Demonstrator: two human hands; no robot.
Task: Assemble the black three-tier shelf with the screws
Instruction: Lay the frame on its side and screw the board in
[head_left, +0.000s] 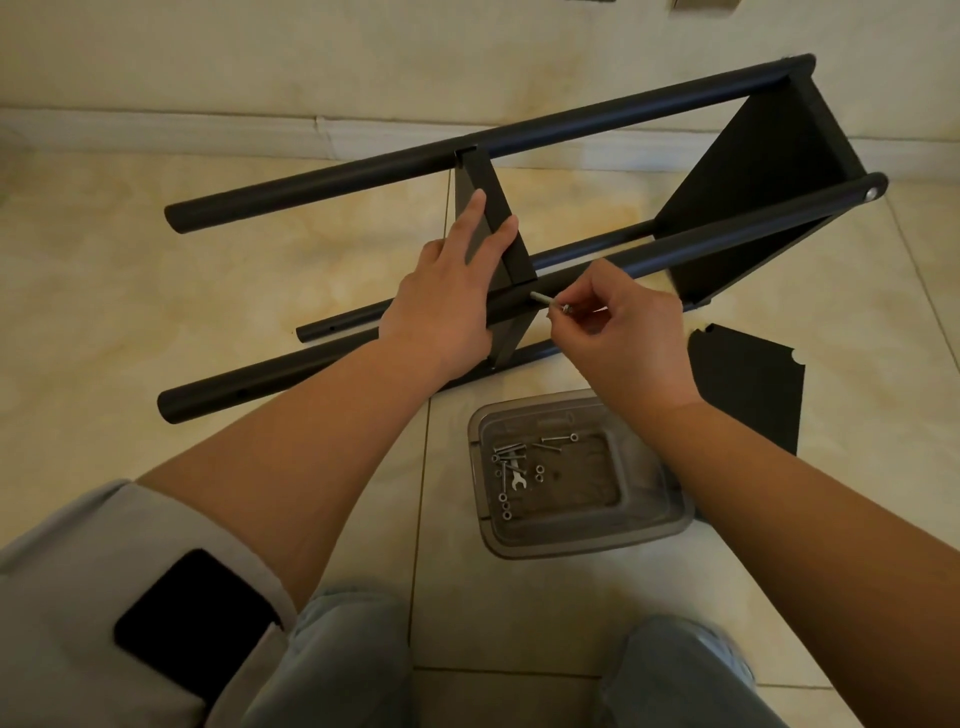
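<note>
Lying on its side on the floor tiles near the far wall, the shelf frame (519, 218) looks stiff but light and prone to roll on its round poles. Your left hand (447, 301) presses flat, fingers straight, on the middle shelf panel (498, 228); brace there. Loose third panel (748, 384) lies right of it, clear tray (582, 540) of hardware nearer you. Your right hand (623, 332) pinches a screw (548, 302), small and probably slippery, at the pole hole.

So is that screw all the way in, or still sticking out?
Still sticking out. Most of the screw shows between the black pole and the right hand, which pinches its head end.
</note>
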